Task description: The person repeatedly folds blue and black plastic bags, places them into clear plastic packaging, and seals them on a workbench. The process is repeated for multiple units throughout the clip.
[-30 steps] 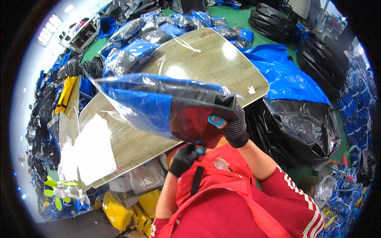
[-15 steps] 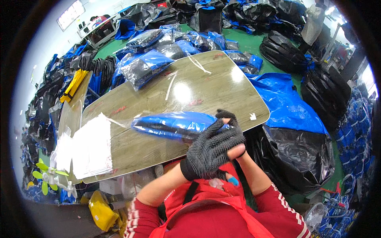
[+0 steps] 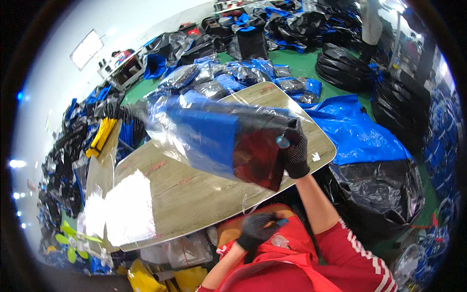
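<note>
My right hand (image 3: 296, 148), in a dark knit glove, grips the right end of a clear plastic bag (image 3: 194, 131) with a folded blue and black sheet inside. The bag is raised above the wood-look table (image 3: 194, 194), tilted and blurred by motion. A small round blue thing (image 3: 282, 141) shows by the right fingers; its kind is unclear. My left hand (image 3: 258, 229), gloved too, is low at the red apron (image 3: 292, 243), fingers curled together beside a small blue tip and a white scrap (image 3: 280, 241). What the left fingers hold, if anything, is hidden.
White sheets (image 3: 131, 207) lie at the table's left, near a green-bladed fan (image 3: 73, 241). Bagged blue and black packages (image 3: 214, 87) are heaped beyond the table. A large blue and black sheet (image 3: 369, 146) lies at the right. A yellow folded piece (image 3: 103, 134) sits on the left.
My hands have parted: the right has lifted the bagged sheet off the table, turning it broadside, while the left has dropped to the apron. The view has shifted slightly.
</note>
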The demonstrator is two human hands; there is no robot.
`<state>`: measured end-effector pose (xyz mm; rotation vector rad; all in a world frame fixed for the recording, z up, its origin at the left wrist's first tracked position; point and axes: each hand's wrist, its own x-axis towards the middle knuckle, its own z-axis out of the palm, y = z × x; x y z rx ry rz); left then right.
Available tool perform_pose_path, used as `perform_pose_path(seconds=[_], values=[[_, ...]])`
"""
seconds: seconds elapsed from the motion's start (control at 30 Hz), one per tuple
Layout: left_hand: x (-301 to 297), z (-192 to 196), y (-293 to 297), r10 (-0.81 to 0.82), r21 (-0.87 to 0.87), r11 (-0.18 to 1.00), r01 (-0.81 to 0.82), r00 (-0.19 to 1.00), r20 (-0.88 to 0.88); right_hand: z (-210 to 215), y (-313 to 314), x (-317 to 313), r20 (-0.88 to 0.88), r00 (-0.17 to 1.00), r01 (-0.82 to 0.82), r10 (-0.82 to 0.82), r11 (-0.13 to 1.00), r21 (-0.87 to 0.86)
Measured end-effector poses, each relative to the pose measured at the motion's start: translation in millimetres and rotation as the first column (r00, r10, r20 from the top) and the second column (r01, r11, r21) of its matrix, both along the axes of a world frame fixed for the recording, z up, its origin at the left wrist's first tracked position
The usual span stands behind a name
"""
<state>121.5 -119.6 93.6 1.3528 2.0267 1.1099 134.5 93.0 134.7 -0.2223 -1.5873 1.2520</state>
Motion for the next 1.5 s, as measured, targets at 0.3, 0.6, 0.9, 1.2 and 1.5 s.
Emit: perform_pose_path(seconds=[0.3, 0.6, 0.9, 1.2, 1.5], values=[[-136, 109, -23, 0.458, 0.448, 0.84, -0.307, 0.844, -0.28, 74, -34, 5, -0.016, 0.988, 0.132, -0.154, 0.783, 0.608], [-134, 78, -7, 0.431, 0.79, 0.449, -0.417, 0.876, 0.217, 5, -4, -21, -0.139, 0.968, -0.247, 0.211, 0.909, -0.337], [-141, 97, -25, 0.51, 0.604, 0.364, -0.709, 0.695, 0.507, 39, -32, -33, -0.187, 0.981, 0.042, -0.053, 0.997, -0.066], [-176, 148, -75, 0.656, 0.76, 0.495, -0.421, 0.755, -0.008, 131, -36, 0, -0.2, 0.98, 0.05, 0.019, 0.943, 0.33], [-174, 91, -78, 0.307, 0.306, 0.815, -0.492, 0.814, 0.492, 70, -11, -7, 0.238, 0.911, 0.139, -0.337, 0.794, 0.592]])
